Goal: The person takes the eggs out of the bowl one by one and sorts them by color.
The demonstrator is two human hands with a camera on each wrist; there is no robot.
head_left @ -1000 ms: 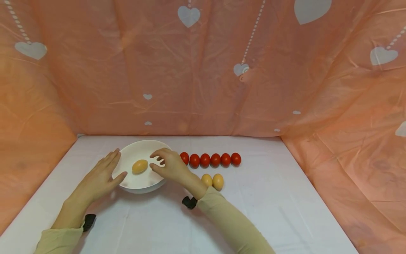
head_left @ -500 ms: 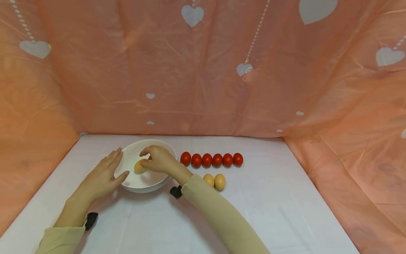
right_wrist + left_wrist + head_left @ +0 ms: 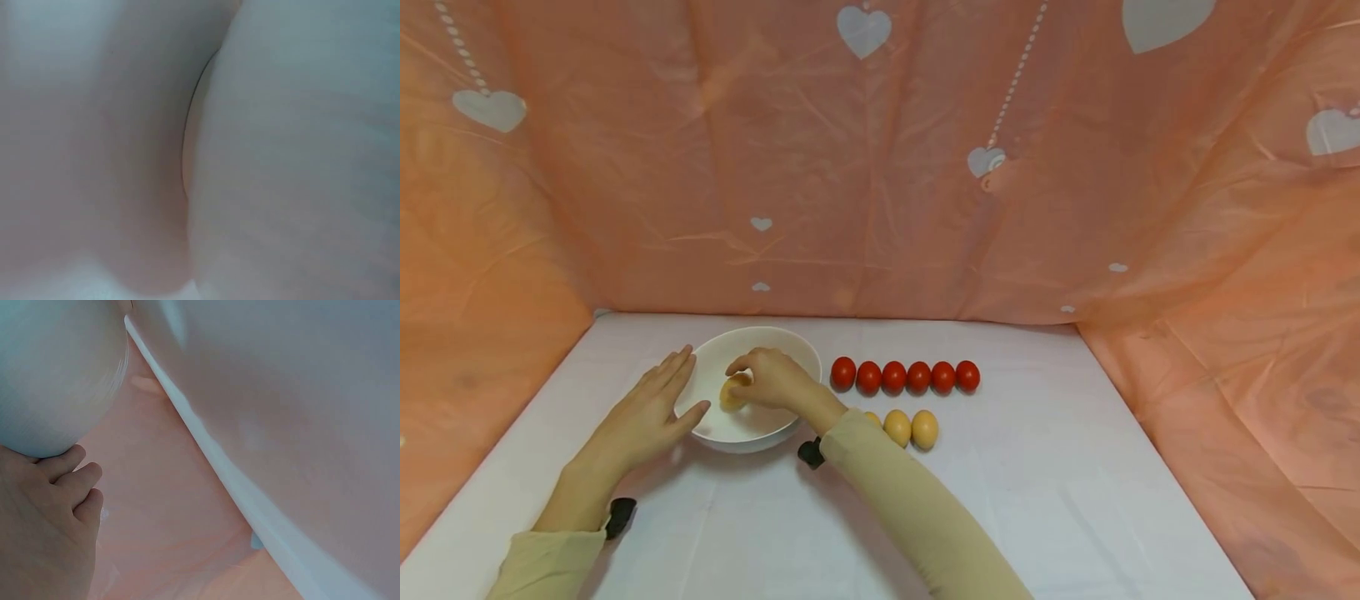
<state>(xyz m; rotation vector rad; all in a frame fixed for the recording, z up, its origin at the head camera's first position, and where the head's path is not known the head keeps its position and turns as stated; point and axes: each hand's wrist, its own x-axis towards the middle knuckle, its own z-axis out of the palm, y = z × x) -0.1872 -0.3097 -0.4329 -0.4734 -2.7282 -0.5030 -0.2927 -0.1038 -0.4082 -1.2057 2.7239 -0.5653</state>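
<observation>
In the head view a white bowl point(image 3: 767, 337) stands at the left of the table, with a yellow egg-shaped thing point(image 3: 730, 398) inside. The right hand point(image 3: 775, 383) reaches into the bowl over its right side and pinches the yellow egg-shaped thing between thumb and fingers, partly covering it. At the bowl's left rim, the left hand point(image 3: 643, 418) lies with straight fingers and the thumb spread. The left wrist view shows fingers point(image 3: 62, 465) touching the bowl's outer wall point(image 3: 56, 381). The right wrist view holds only the blurred bowl side point(image 3: 294, 150) and white cloth.
A row of several red egg-shaped things point(image 3: 893, 377) lies right of the bowl. Nearer, yellow egg-shaped things point(image 3: 925, 429) sit side by side, one partly behind the right sleeve point(image 3: 902, 492). An orange curtain point(image 3: 880, 208) with hearts encloses the white table point(image 3: 1037, 500).
The right hand has moved left and down into the bowl, and its fingers have closed on the yellow egg-shaped thing, tipping it slightly. The left hand stays at the rim.
</observation>
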